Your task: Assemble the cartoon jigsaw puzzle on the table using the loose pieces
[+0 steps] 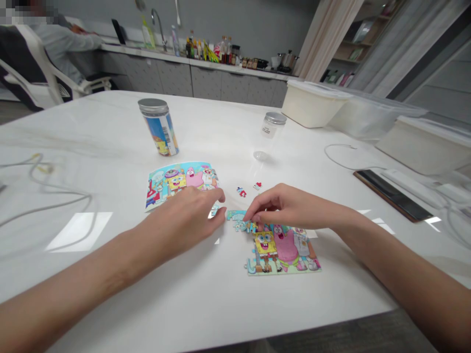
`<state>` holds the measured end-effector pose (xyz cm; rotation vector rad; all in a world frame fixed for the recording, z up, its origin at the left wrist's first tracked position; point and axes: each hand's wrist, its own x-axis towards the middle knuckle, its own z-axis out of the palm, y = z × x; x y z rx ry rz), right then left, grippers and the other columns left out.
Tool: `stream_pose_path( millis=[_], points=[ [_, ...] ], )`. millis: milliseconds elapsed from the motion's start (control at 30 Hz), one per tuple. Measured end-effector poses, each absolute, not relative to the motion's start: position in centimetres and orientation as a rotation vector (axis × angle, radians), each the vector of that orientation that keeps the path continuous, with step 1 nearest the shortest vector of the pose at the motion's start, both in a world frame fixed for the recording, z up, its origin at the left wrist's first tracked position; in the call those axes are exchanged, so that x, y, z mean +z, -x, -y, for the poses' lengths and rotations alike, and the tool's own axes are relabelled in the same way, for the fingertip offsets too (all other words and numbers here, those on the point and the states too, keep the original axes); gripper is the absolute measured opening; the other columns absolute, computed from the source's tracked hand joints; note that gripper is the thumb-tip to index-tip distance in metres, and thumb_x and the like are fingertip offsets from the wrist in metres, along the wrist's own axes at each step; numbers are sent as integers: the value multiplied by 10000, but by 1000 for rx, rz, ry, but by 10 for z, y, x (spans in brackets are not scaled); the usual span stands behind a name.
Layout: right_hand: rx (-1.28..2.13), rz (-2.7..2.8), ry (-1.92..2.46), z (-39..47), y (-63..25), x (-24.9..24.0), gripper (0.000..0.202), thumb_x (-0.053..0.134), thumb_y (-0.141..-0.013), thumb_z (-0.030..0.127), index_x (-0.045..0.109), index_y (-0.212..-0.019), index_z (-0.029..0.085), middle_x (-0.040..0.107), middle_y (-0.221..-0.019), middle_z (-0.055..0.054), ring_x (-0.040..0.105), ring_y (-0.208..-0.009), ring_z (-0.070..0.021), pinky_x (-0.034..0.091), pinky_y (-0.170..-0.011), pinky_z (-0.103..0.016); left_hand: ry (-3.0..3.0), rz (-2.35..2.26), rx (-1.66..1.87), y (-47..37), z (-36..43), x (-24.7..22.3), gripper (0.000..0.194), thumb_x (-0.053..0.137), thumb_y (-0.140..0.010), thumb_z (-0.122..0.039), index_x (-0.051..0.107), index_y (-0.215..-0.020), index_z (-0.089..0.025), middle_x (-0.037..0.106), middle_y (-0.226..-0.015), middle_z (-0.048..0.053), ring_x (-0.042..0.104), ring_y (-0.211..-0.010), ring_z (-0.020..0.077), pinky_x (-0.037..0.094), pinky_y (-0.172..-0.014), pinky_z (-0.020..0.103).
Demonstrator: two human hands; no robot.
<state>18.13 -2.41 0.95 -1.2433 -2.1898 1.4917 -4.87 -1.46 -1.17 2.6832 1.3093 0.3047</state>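
A partly assembled cartoon jigsaw puzzle [285, 247] lies on the white table, its left side jagged. My right hand [279, 208] is at its upper left, fingertips pinched on a small puzzle piece [252, 227] touching or very near the assembled part; fingers hide some of the join. My left hand [195, 211] hovers with thumb and index finger apart, over the lower right of a printed picture sheet [162, 189] of the same scene. A pale blue bit shows between those fingers, apparently lying beneath them. Two loose pieces, one red and blue [241, 191], one red and white [257, 186], lie beyond my right hand.
A picture-wrapped jar [160, 127] and a clear jar [272, 132] with metal lids stand farther back. Bins [312, 105], a dark flat device [393, 195] and cables sit right; more cables [69, 193] run left. A person [62, 44] sits at far left.
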Motion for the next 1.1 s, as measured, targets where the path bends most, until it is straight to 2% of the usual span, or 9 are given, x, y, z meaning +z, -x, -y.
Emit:
stream_pose_path(
  millis=[133, 233, 467, 667, 767, 867, 1100],
  points=[
    [1584, 2099, 1266, 23, -182, 6, 172, 596, -830, 191, 716, -950, 164, 717, -762, -23, 674, -717, -142, 502, -612, -228, -2515, -1178, 233, 44, 20, -3, 228, 491, -847, -308, 696, -910, -231, 365, -429, -81, 380, -413, 110, 341, -554, 253],
    [1606, 2035, 1280, 24, -182, 5, 189, 639, -799, 200, 693, -978, 170, 733, -799, -31, 685, -742, -152, 523, -641, -242, -2384, -1087, 238, 40, 23, 0, 182, 540, -816, -303, 709, -805, -237, 329, -422, -90, 329, -394, 85, 287, -497, 224],
    [1642, 1972, 1287, 24, -180, 4, 167, 667, -770, 196, 667, -936, 172, 735, -775, -33, 691, -723, -159, 520, -609, -241, -2162, -1034, 241, 35, 26, -4, 256, 550, -828, -433, 706, -825, -231, 244, -452, -98, 241, -415, 81, 183, -417, 223],
    [1666, 1997, 1263, 25, -178, 5, 123, 649, -779, 198, 654, -899, 171, 721, -777, -25, 672, -727, -148, 506, -637, -251, -2054, -1050, 125, 32, 29, -6, 215, 535, -808, -367, 681, -745, -221, 275, -445, -96, 249, -416, 78, 183, -406, 223],
    [1456, 2180, 1287, 24, -181, 11, 83, 629, -810, 229, 673, -845, 168, 683, -743, -8, 611, -674, -118, 445, -573, -221, -2042, -1080, 98, 31, 32, -6, 225, 518, -800, -349, 681, -720, -216, 303, -449, -88, 270, -419, 80, 194, -411, 222],
    [1302, 2361, 1277, 22, -185, 17, 124, 615, -839, 267, 683, -829, 164, 645, -703, 4, 553, -624, -100, 399, -530, -210, -2047, -1109, 102, 29, 33, -7, 240, 506, -792, -339, 688, -703, -211, 329, -455, -78, 290, -423, 83, 210, -420, 222],
    [1332, 2533, 1191, 20, -189, 10, 162, 584, -874, 285, 676, -879, 152, 658, -743, -6, 562, -634, -97, 426, -560, -203, -2130, -1160, 186, 25, 36, -8, 227, 508, -784, -327, 678, -682, -215, 402, -479, -60, 346, -434, 97, 236, -417, 219]
  ],
)
